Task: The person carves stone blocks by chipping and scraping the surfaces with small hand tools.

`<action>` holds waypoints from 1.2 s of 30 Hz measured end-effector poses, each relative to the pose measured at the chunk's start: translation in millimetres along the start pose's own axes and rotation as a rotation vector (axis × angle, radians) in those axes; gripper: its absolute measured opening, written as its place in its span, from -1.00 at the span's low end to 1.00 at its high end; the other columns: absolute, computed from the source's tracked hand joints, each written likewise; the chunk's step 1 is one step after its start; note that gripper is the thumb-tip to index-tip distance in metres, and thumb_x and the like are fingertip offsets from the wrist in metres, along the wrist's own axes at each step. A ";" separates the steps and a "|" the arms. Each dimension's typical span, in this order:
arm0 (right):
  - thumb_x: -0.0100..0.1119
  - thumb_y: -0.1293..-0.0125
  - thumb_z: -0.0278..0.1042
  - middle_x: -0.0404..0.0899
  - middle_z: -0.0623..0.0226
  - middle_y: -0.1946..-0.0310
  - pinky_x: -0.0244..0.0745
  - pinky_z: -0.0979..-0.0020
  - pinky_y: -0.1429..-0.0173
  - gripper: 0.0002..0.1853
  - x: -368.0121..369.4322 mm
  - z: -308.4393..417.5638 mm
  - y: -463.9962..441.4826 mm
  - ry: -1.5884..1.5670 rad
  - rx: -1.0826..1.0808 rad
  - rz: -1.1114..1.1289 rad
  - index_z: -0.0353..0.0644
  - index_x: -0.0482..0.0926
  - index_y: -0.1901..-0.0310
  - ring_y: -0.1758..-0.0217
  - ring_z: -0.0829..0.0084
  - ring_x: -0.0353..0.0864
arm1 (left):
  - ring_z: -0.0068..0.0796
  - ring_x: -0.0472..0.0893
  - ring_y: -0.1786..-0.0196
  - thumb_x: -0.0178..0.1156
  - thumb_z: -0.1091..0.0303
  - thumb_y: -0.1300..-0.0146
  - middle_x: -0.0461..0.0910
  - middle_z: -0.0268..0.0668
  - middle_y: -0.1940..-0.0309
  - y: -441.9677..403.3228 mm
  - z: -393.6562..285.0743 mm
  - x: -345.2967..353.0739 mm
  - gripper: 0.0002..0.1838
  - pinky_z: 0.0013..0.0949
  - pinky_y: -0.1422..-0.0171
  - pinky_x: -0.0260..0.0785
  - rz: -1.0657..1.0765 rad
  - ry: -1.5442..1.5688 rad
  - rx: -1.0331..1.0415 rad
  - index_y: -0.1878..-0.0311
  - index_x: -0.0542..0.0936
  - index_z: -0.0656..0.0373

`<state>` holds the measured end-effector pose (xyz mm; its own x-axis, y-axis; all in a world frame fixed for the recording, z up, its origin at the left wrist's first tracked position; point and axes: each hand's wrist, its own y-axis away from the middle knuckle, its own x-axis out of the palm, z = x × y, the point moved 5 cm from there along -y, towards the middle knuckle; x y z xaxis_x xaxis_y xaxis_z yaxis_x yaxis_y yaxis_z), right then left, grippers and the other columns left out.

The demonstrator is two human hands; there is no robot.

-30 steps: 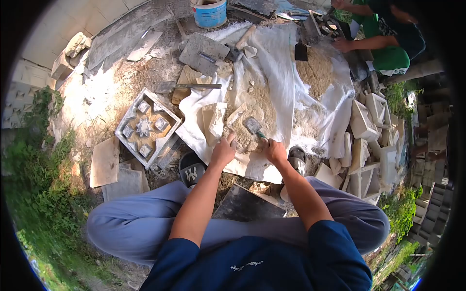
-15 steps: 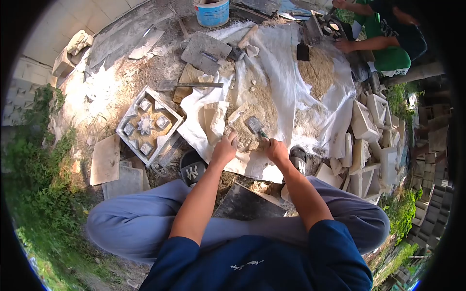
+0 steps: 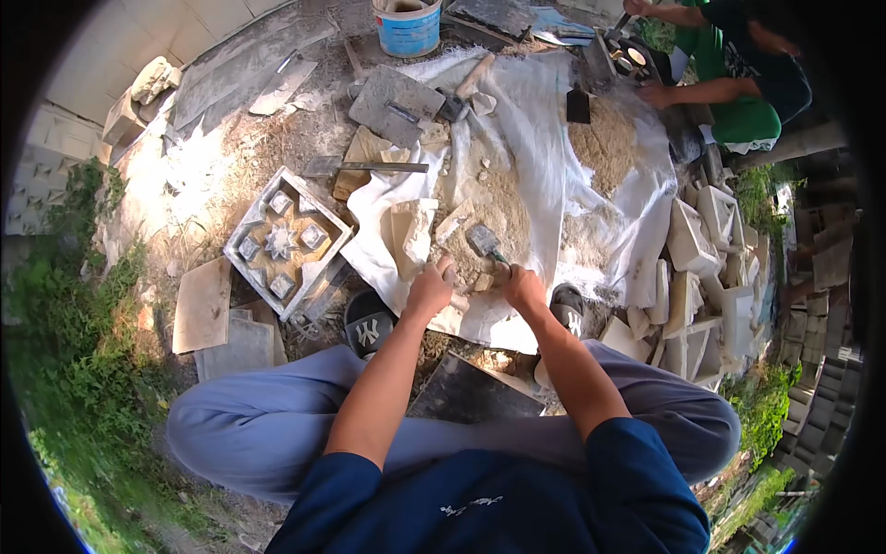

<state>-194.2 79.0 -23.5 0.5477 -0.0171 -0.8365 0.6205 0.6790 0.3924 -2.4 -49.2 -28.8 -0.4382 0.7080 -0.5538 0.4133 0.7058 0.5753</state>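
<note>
My right hand is wrapped round the green handle of a small trowel. Its flat grey blade lies over the sandy heap on a white woven sheet. To the left, my left hand is closed at the near edge of the sand, fingers curled; whatever they hold, if anything, is hidden. Just beyond that hand stands a pale broken block, with a smaller flat chunk beside the trowel blade. Crumbs and lumps lie between my hands.
At left sits a five-sided mould with a star and blocks inside. A hammer, a float and a blue bucket lie farther off. Stacked pale castings stand right. A co-worker in green shorts works at top right.
The trowel blade has shifted slightly left over the sand. My left hand stays close to the same spot. The whole view has moved a little.
</note>
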 end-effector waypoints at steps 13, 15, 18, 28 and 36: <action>-0.11 -0.48 0.15 0.64 -0.25 0.28 0.51 -0.13 0.01 -0.46 1.6 -11.1 6.7 0.042 -0.031 0.034 -0.22 0.62 0.18 0.13 -0.25 0.64 | 0.17 0.68 0.33 0.04 0.01 -0.43 0.64 0.26 0.32 12.3 -15.3 -7.2 -0.51 0.01 0.25 0.54 0.015 0.021 0.083 -0.01 0.48 0.36; -0.09 -0.47 0.15 0.64 -0.26 0.27 0.51 -0.12 -0.02 -0.45 1.0 -13.1 3.9 0.037 0.009 0.046 -0.25 0.63 0.15 0.12 -0.27 0.64 | 0.12 0.69 0.41 0.05 0.01 -0.43 0.64 0.23 0.34 11.0 -23.3 -13.3 -0.50 -0.03 0.35 0.55 0.060 0.048 0.052 -0.01 0.47 0.37; -0.06 -0.48 0.13 0.63 -0.26 0.36 0.51 -0.13 0.05 -0.46 -19.6 -6.2 0.8 -0.002 0.028 -0.002 -0.28 0.63 0.24 0.18 -0.30 0.62 | 0.04 0.68 0.50 0.04 0.02 -0.44 0.64 0.20 0.40 14.2 -18.8 -9.2 -0.52 -0.08 0.46 0.53 0.052 0.064 -0.039 0.02 0.47 0.37; -0.12 -0.48 0.18 0.65 -0.24 0.29 0.52 -0.11 0.02 -0.40 -3.5 -8.8 26.4 0.023 -0.007 0.075 -0.28 0.65 0.23 0.14 -0.24 0.64 | -0.02 0.68 0.55 0.05 0.02 -0.42 0.65 0.19 0.43 16.5 -17.5 -10.0 -0.49 -0.11 0.48 0.54 0.030 0.075 0.010 0.08 0.47 0.45; -0.10 -0.50 0.12 0.63 -0.28 0.38 0.51 -0.16 0.12 -0.44 -44.1 31.8 15.8 -0.134 -0.007 -0.153 -0.28 0.63 0.30 0.27 -0.30 0.62 | 0.03 0.67 0.55 0.05 -0.01 -0.43 0.65 0.19 0.41 16.2 -14.9 -6.9 -0.46 -0.08 0.42 0.56 0.043 0.097 0.017 0.06 0.48 0.46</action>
<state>-190.7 67.1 31.8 0.5175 -0.2181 -0.8274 0.6985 0.6662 0.2613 -4.6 -43.0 -6.6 -0.4951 0.7324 -0.4674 0.4464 0.6759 0.5864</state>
